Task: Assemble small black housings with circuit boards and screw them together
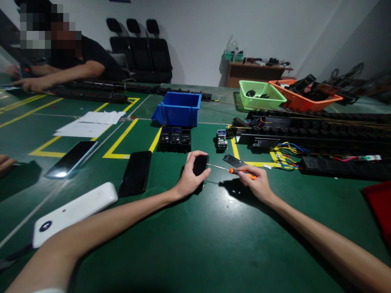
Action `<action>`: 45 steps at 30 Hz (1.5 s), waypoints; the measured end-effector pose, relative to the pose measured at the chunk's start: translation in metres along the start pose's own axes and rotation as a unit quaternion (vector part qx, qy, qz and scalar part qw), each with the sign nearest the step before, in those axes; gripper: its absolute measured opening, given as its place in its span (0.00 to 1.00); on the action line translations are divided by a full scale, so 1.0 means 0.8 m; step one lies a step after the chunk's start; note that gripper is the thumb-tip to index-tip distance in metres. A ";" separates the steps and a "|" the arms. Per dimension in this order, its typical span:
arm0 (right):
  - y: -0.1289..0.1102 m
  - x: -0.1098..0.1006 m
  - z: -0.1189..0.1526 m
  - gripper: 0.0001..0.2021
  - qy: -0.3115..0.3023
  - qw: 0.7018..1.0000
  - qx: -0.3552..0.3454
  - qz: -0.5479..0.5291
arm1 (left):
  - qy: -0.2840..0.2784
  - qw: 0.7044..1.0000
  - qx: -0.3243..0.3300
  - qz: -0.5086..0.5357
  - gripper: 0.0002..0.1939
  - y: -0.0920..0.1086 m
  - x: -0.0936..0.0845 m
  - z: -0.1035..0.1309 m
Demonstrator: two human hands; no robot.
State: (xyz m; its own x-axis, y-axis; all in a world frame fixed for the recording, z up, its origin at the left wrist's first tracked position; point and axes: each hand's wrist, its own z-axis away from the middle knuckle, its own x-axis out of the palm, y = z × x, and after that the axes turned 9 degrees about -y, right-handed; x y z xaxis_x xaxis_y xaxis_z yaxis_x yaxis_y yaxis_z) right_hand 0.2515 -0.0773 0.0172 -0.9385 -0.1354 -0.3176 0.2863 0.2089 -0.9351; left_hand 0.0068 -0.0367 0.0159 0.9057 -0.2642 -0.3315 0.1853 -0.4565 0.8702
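At the middle of the green table [183,248], I have the left hand [192,175] wrapped round a small black device [200,166], thumb on the near side and fingers curled over its far end; whether its lower end touches the tabletop, I cannot tell. My right hand [257,180] pinches the orange-and-black handle of a screwdriver [234,171], its thin shaft pointing left, the tip at the device's right edge. I can't make out from here whether the tip is seated in anything. Just beyond the right fingers I see a flat dark plate [233,160], and farther off a small module [222,140] standing by the yellow tape.

Left of the left hand lies a black phone [135,173], with a white case [73,213] nearer me and another phone [72,159] catching glare. Ahead, a row of three black units [174,139] sits in front of a blue bin [177,117]. To the right I get long black rails [308,134] with loose coloured wires, and behind them a green basket [259,103] beside an orange basket [301,105]. At far left, a co-worker [73,73] leans over the table with arms stretched forward
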 end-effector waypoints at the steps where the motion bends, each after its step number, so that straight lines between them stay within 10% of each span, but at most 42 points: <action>1: 0.000 0.000 0.000 0.12 -0.004 1.000 0.005 -0.014 | 0.007 1.000 0.014 -0.022 0.20 0.000 0.000 0.000; 8: -0.002 -0.001 -0.005 0.16 -0.082 0.985 0.069 -0.135 | 0.020 0.995 0.046 -0.081 0.18 0.003 0.001 0.000; 14: -0.012 -0.012 -0.013 0.20 -0.190 0.910 0.182 -0.320 | 0.019 0.994 0.056 -0.096 0.19 0.005 0.000 0.001; 22: -0.014 -0.012 -0.018 0.14 -0.191 0.895 0.240 -0.323 | 0.017 0.993 0.066 -0.098 0.21 0.006 0.002 0.000; 38: -0.031 -0.018 -0.010 0.22 -0.173 0.984 0.034 -0.027 | 0.016 0.994 0.047 -0.098 0.20 0.005 0.001 -0.002; 45: -0.012 -0.027 -0.013 0.20 -0.144 0.945 -0.215 0.198 | 0.022 0.993 0.044 -0.105 0.20 0.004 0.002 -0.003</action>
State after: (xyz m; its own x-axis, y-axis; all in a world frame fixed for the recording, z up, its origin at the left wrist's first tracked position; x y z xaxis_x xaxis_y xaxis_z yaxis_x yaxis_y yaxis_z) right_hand 0.2667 -0.0660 0.0347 -0.6645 -0.2093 -0.7174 0.4411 0.6651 -0.6026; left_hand 0.0099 -0.0365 0.0193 0.8663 -0.1190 -0.4851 0.3404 -0.5700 0.7478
